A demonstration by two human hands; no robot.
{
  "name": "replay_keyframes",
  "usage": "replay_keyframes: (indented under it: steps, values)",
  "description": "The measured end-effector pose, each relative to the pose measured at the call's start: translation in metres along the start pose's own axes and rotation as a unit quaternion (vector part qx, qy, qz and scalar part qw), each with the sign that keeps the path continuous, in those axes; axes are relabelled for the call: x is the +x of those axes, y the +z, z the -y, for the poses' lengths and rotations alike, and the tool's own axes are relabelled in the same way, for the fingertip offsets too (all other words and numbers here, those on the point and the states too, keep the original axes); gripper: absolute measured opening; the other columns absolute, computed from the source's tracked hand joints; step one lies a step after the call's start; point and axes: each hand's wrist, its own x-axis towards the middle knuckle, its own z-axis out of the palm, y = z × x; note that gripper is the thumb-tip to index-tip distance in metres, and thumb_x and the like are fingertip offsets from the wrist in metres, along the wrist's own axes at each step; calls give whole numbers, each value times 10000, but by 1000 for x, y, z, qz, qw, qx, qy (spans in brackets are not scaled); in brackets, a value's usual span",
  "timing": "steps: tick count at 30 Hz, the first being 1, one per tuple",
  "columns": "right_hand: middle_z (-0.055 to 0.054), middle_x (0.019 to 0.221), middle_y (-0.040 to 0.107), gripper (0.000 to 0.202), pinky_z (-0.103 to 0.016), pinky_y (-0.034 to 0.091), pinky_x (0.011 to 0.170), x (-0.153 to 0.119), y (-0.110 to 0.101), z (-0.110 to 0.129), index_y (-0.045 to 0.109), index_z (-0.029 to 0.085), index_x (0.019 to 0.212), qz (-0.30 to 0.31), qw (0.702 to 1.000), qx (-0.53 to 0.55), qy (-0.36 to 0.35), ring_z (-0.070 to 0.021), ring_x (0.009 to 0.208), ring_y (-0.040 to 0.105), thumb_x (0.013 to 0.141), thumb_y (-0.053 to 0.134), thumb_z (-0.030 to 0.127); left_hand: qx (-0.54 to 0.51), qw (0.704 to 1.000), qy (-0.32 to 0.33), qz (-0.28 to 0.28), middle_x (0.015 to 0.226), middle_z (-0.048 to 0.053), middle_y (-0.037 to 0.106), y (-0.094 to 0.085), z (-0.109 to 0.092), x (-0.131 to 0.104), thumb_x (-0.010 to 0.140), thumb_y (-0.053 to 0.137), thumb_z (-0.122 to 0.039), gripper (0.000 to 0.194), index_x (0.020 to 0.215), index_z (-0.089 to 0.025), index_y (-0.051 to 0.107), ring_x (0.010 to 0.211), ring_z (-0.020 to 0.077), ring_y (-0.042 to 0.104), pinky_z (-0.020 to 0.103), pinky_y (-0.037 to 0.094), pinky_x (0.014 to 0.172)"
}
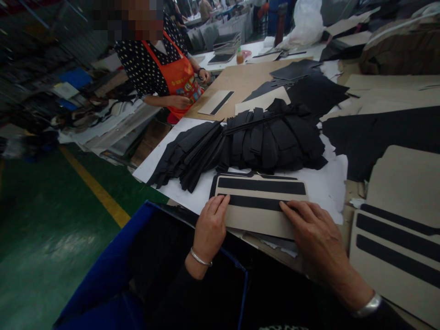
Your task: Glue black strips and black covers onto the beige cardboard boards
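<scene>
My left hand [210,224] and right hand [318,233] are both bare. On the left I wear a slim, rounded bangle [201,258], silver in colour; on the right, a broader, smooth cuff bracelet [370,305], also silver, that catches the light. My left sleeve [177,286] is near black and ends just short of the bangle. My right sleeve [388,317], equally dark, ends beside the cuff bracelet.

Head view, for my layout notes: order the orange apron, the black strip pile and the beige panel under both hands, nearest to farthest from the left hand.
1. Beige panel: touched by the left hand.
2. Black strip pile: just beyond the panel.
3. Orange apron: farthest, toward the picture's upper left.
</scene>
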Motion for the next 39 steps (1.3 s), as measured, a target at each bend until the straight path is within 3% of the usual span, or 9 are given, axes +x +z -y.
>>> replay_keyframes:
  steps: [8,15,19,24,30,33,39]
  values:
    - [-113,1308,657,520,-450,495,924,-5,-1,0,604,142,1371,7,1000,-3,-12,-310,1148,554,885,498,-6,95,995,23,33,1456,146,569,-2,-8,-6,867,442,17,610,1430,-186,558,1357,322,503,534,443,1147]
    - [-114,1339,652,576,-460,494,962,-7,0,2,584,169,1401,6,1000,15,-1,-316,1180,559,855,517,-1,101,991,52,69,1504,101,563,-10,-10,-2,855,400,43,641,1444,-170,536,1375,292,501,525,401,1170]
    - [-86,1353,653,577,-449,475,1011,-8,-4,1,604,195,1383,2,998,52,23,-297,1212,554,860,483,-17,74,995,40,53,1487,116,574,-8,-8,1,864,413,20,607,1426,-164,552,1356,307,510,540,419,1143]
    - [-88,1291,680,483,-456,455,1035,-13,-15,-7,619,188,1348,-62,991,77,89,-273,1209,564,938,427,19,47,998,42,16,1439,127,606,-1,-6,4,877,408,7,570,1389,-166,588,1321,328,520,558,416,1124]
    - [-113,1241,684,362,-452,463,999,-16,-13,3,602,163,1362,-45,992,63,100,-295,1165,571,1014,517,212,66,996,58,10,1437,137,607,3,-3,2,875,397,20,577,1401,-144,572,1318,335,518,561,395,1124]
    - [-117,1272,673,402,-464,459,1002,-14,-7,11,589,188,1387,-41,994,53,81,-308,1182,560,1013,568,335,67,996,65,6,1435,137,609,4,-1,2,874,399,18,588,1412,-152,563,1315,332,520,565,396,1125]
    - [-122,1295,664,454,-463,461,998,-10,-1,11,581,186,1399,-21,996,30,79,-313,1197,552,991,614,382,58,996,66,0,1447,125,602,5,1,1,869,400,14,641,1462,-197,519,1319,336,524,584,394,1130]
